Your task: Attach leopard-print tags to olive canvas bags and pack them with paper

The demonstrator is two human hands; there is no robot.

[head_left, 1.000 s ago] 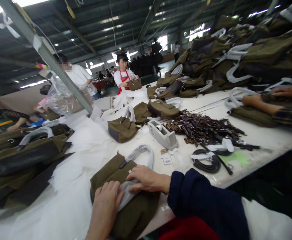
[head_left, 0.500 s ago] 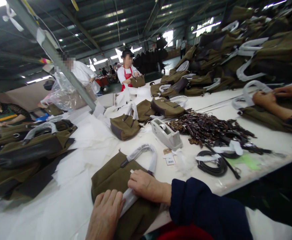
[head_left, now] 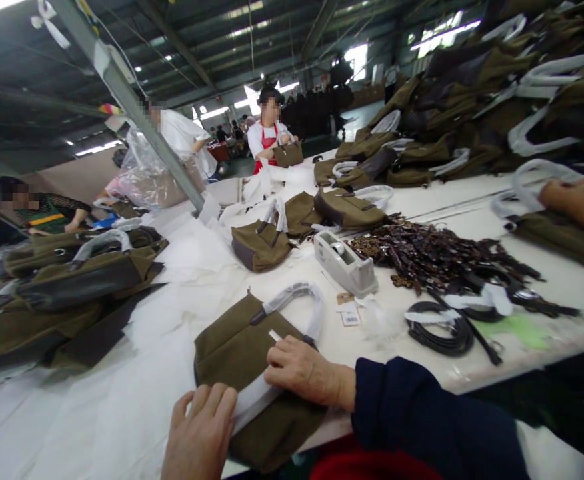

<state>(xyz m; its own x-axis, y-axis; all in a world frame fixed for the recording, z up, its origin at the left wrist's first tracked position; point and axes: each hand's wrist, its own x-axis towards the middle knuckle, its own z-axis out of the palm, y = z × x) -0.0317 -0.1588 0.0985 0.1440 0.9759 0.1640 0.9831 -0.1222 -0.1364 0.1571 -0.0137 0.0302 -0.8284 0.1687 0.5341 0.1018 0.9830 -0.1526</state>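
An olive-green handbag (head_left: 237, 333) lies on the white table in front of me, its far handle (head_left: 317, 303) arched up and wrapped in white film. Across the near side of the bag runs a white-wrapped strip (head_left: 255, 400), apparently the near handle. My right hand (head_left: 307, 373) has its fingers curled on the upper end of this strip, a small white tab (head_left: 275, 336) sticking out by its fingertips. At the lower end, my left hand (head_left: 202, 427) grips with bent fingers; its thumb side is partly hidden.
Beyond the bag are a grey tape dispenser (head_left: 345, 263), a hang tag (head_left: 349, 313), dark straps (head_left: 442, 253) and a coiled black strap (head_left: 437, 327). Bag piles stand left (head_left: 92, 273) and right (head_left: 472, 100). White sheets (head_left: 157, 347) lie left; a co-worker's hand (head_left: 572, 200) is at right.
My view has shifted slightly, moving the scene rightward. The left hand has slid down and away from the right hand, so more of the white strip shows between them.
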